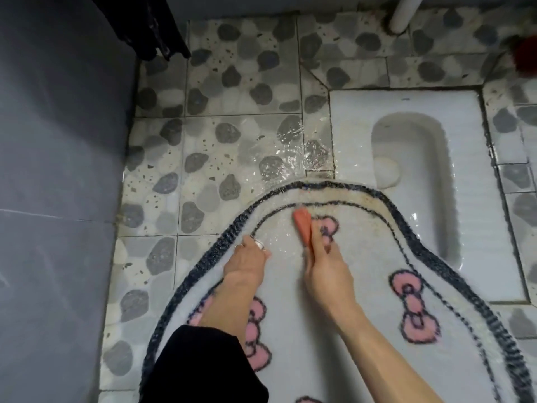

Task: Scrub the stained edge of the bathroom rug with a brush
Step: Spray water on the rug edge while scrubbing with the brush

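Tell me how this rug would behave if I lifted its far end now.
Probably floppy: the rug is soft tufted pile lying partly over the squat pan. Likely heavy for its size, as its pile glistens wet. It may slide on the wet floor.

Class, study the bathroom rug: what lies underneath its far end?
The rug lies over pebble-pattern floor tiles and, at one side, the rim of the white squat toilet pan. The covered floor itself is hidden.

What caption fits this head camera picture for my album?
Right hand holds an orange brush on the wet rug near its stained edge; left hand rests on it.
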A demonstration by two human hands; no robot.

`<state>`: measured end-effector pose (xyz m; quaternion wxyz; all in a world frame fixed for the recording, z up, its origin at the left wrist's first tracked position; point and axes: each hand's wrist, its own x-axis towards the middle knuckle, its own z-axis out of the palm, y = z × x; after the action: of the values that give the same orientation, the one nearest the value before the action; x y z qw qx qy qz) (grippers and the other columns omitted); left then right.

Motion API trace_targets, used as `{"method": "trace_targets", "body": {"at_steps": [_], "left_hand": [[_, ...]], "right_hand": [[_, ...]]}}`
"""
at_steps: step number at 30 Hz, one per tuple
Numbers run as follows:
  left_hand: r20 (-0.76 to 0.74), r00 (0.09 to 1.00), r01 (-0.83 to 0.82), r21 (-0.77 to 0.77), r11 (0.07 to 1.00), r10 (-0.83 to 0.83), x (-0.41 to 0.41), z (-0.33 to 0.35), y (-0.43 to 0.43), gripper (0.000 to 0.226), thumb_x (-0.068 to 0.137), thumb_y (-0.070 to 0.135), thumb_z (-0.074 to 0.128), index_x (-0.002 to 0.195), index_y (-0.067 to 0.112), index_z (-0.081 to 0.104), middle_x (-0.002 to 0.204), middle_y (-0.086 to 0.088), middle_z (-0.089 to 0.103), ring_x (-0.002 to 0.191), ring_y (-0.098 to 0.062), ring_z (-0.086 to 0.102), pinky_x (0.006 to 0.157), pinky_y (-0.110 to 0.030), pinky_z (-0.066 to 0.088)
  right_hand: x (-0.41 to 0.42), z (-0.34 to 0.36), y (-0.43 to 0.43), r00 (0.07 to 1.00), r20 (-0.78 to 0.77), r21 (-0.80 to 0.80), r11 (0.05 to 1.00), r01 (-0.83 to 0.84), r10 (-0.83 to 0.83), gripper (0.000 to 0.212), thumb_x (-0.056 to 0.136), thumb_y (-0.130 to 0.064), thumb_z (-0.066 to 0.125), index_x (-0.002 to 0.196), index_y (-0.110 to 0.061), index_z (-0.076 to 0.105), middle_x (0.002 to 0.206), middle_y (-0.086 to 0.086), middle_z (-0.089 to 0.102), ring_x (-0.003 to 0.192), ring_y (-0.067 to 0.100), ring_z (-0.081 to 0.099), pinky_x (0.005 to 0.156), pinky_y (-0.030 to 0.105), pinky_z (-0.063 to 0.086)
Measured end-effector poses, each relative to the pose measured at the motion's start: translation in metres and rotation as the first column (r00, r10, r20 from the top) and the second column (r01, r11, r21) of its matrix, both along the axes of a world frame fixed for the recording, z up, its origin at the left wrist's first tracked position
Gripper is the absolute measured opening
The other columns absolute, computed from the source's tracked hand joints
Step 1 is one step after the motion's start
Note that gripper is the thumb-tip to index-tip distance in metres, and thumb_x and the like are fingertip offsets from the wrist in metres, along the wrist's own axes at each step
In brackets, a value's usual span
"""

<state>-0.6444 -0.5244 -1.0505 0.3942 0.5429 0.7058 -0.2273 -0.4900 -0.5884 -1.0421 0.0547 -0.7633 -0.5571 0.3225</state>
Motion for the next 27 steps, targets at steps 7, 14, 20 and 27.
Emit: {"method": "trace_targets", "body": {"at_steps": [7,14,20,27], "left_hand": [[-0.005,1.0,-0.022,-0.012,1.0,0.022,0.0,-0.006,0.002,0.04,0.106,0.041,0.041,0.128,0.009,0.032,0.124,-0.015,0.053,0.097,-0.027,0.052,0.08,-0.037,0.041],[-0.002,1.0,-0.021,-0.001,1.0,0.021,0.002,-0.003,0.002,0.042,0.106,0.038,0.043,0.133,0.009,0.03,0.129,-0.016,0.053,0.109,-0.03,0.056,0.082,-0.037,0.04],[-0.023,1.0,-0.008,-0.001,1.0,0.008,0.003,-0.001,0.001,0.038,0.107,0.035,0.041,0.132,0.008,0.03,0.127,-0.015,0.053,0.096,-0.026,0.05,0.079,-0.036,0.039],[-0.049,0.997,0.069,0.033,0.997,-0.067,0.003,0.003,-0.001,0.039,0.106,0.017,0.043,0.139,0.003,0.029,0.129,-0.017,0.057,0.115,-0.032,0.058,0.08,-0.036,0.04]], "right_hand": [[0.041,-0.017,0.093,0.984,0.176,0.023,1.0,-0.02,0.015,0.062,0.104,-0.039,0.036,0.158,-0.04,0.005,0.113,0.018,0.05,0.088,0.041,0.06,0.072,0.043,0.044],[0.008,0.004,-0.033,0.991,0.013,-0.047,0.99,-0.134,0.135,0.059,0.105,-0.046,0.024,0.153,-0.052,-0.011,0.135,0.016,0.044,0.082,0.037,0.061,0.072,0.043,0.049],[0.028,-0.016,0.09,0.989,0.145,0.009,1.0,-0.023,0.022,0.057,0.105,-0.041,0.033,0.158,-0.041,0.009,0.119,0.019,0.052,0.089,0.039,0.06,0.076,0.043,0.047],[-0.004,0.008,-0.028,0.981,-0.031,-0.101,0.975,-0.196,0.194,0.056,0.106,-0.047,0.023,0.157,-0.045,0.001,0.114,0.011,0.05,0.077,0.03,0.056,0.071,0.04,0.052]]}}
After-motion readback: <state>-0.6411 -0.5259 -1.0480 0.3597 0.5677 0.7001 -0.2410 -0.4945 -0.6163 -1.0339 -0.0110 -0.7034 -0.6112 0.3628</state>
